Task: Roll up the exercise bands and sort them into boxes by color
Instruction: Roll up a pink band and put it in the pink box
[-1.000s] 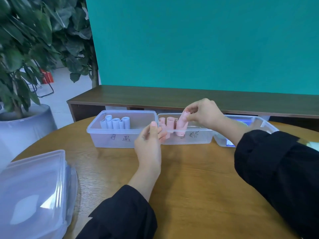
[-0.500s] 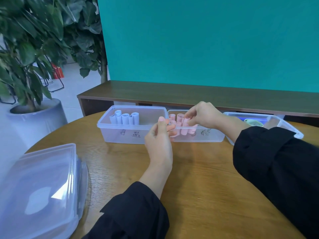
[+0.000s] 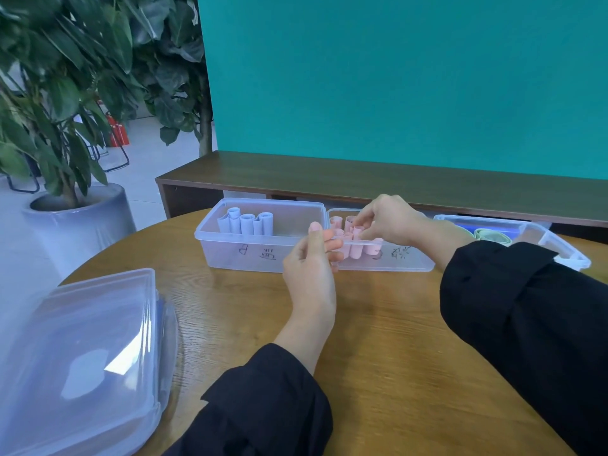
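Reaching into the middle box, the right hand has its fingers curled over the pink rolls, and its fingertips pinch the top of one pink roll that stands upright near the front wall of this box. The other pink rolls stand close together just beside it, in the left part of the same box. The left hand is raised in front of the near-left corner of the middle box, with the fingers bent loosely against the box rim; I cannot tell if it really grips the rim or only touches it.

To the left, touching the middle box, stands the left box, also of clear plastic, and the pale blue rolls stand upright in a row at its far-left side. To the right there is a third box, partly hidden by the black sleeve; inside it a green roll lies on something blue. All three boxes stand on the round wooden bench. On the near-left edge of the bench lies a stack of clear lids. Behind, far left, a potted plant stands on the floor.
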The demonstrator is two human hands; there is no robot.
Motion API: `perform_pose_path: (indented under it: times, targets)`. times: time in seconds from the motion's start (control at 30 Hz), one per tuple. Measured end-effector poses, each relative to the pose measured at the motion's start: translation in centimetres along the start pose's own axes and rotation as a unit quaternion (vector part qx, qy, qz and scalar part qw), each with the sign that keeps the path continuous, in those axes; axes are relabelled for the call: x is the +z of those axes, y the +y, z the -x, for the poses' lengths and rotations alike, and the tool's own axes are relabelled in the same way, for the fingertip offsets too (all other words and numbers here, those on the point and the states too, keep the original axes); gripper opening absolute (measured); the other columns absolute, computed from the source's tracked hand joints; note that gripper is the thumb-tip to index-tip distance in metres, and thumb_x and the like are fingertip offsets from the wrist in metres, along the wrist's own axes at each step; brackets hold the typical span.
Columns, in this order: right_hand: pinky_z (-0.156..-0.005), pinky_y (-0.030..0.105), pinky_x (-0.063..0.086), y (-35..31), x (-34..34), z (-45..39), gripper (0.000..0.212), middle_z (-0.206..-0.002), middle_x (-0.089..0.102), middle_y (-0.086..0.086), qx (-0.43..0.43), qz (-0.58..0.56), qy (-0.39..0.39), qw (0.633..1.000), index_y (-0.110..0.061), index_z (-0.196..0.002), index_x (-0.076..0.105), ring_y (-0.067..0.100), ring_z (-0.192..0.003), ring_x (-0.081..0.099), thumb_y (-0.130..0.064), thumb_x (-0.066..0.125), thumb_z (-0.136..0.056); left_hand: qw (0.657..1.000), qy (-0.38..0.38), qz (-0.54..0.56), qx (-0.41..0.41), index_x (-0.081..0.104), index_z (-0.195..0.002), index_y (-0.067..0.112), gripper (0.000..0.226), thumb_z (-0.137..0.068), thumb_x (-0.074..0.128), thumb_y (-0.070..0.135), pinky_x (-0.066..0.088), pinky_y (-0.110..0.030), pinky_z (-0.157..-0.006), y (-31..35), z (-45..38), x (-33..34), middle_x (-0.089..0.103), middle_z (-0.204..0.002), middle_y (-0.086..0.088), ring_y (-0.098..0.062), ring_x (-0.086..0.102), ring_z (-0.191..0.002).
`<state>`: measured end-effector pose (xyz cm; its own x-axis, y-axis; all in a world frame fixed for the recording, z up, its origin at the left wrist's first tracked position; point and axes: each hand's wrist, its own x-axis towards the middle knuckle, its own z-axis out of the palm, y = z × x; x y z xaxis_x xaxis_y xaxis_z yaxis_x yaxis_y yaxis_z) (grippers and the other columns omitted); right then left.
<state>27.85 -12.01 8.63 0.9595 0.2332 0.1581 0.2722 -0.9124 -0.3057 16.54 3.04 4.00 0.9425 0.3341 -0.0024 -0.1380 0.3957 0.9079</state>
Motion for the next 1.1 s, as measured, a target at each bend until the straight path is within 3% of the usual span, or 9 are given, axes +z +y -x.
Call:
perform_pose_path:
  times: [0.17,0.3,0.6,0.87,1.0,1.1]
  targets:
    - [-0.079,0.026,0.044,-0.1,-0.2,-0.1,0.029,-0.109,0.07,0.003,-0.01,0.027,-0.011,1.0,-0.014,-0.116,0.075,0.015,-0.092,0.058,-0.014,0.076,-0.087,1.0,-0.006,-0.004,-0.001,0.076,-0.092,0.021,0.034,-0.104,0.052,0.042,0.053,-0.028,-0.07,-0.1,0.0,0.0,0.078,-0.085,0.0,-0.01,0.07,-0.072]
    - [-0.078,0.026,0.042,-0.1,-0.7,0.2,0.031,-0.102,0.067,0.0,-0.008,0.017,-0.019,1.0,-0.016,-0.116,0.076,0.016,-0.093,0.058,-0.014,0.078,-0.086,1.0,-0.006,-0.005,-0.003,0.077,-0.092,0.021,0.034,-0.104,0.052,0.042,0.053,-0.029,-0.07,-0.1,-0.1,0.1,0.078,-0.085,-0.001,-0.012,0.069,-0.073]
    - [-0.081,0.029,0.046,0.5,-1.9,0.8,0.02,-0.102,0.07,0.0,0.002,-0.038,-0.011,0.999,-0.021,-0.105,0.078,0.016,-0.099,0.062,-0.02,0.081,-0.085,1.0,-0.009,-0.012,-0.003,0.077,-0.097,0.019,0.036,-0.104,0.052,0.044,0.05,-0.03,-0.07,-0.6,-0.5,0.1,0.078,-0.086,-0.001,-0.016,0.069,-0.079]
    - [-0.067,0.013,0.04,1.4,-3.7,3.6,0.016,-0.093,0.071,-0.01,0.0,-0.074,0.033,0.997,-0.023,-0.101,0.079,0.002,-0.09,0.061,-0.031,0.08,-0.086,0.999,-0.015,-0.044,0.003,0.077,-0.099,0.019,0.035,-0.103,0.053,0.043,0.051,-0.029,-0.068,-1.1,-0.4,0.0,0.078,-0.086,0.001,-0.016,0.069,-0.08]
    - [-0.075,0.023,0.047,1.5,-4.3,7.7,0.013,-0.095,0.075,-0.007,0.007,-0.089,0.048,0.995,-0.023,-0.096,0.079,0.008,-0.092,0.065,-0.034,0.077,-0.088,0.991,-0.072,-0.109,-0.01,0.076,-0.1,0.016,0.033,-0.103,0.053,0.04,0.051,-0.029,-0.07,-2.1,0.7,-0.4,0.078,-0.088,-0.003,-0.013,0.067,-0.075]
    - [-0.074,0.026,0.05,1.4,-4.6,11.6,0.005,-0.089,0.074,-0.011,0.021,-0.1,0.051,0.994,-0.029,-0.09,0.077,0.009,-0.087,0.065,-0.034,0.076,-0.089,0.975,-0.145,-0.162,-0.037,0.074,-0.099,0.015,0.03,-0.102,0.054,0.037,0.055,-0.033,-0.08,-2.4,2.0,-0.3,0.077,-0.096,-0.013,-0.015,0.066,-0.078]
